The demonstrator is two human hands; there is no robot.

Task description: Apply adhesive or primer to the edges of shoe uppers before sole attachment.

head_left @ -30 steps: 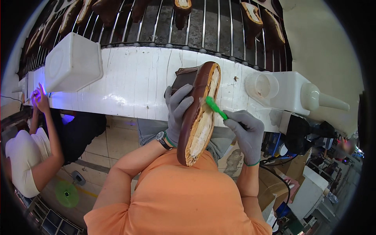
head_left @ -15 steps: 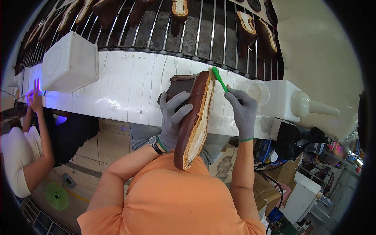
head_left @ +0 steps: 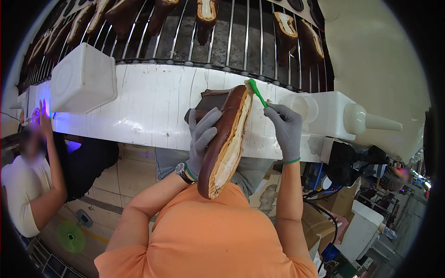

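Observation:
A brown leather shoe upper [head_left: 222,134] is in my left hand [head_left: 204,136], tilted so its pale, unsoled bottom faces right. The gloved fingers of that hand wrap round the upper's side; the toe points down toward me. Its dark shaft lies over the white ledge. My right hand [head_left: 286,127], also gloved in grey, pinches a small green brush [head_left: 257,92]. The brush's bristles touch the upper's bottom edge at its far end.
Several similar uppers [head_left: 206,14] lie on a metal roller conveyor [head_left: 227,51] beyond the white ledge [head_left: 148,102]. A white plastic container [head_left: 83,76] stands left, and a white bottle with a nozzle [head_left: 336,116] lies right beside a clear round cup [head_left: 303,109]. A co-worker [head_left: 32,185] sits at left.
The upper has turned slightly in my left hand, its toe end swinging left and more of its bottom showing. The brush stays at the far end, shifted slightly left in the picture.

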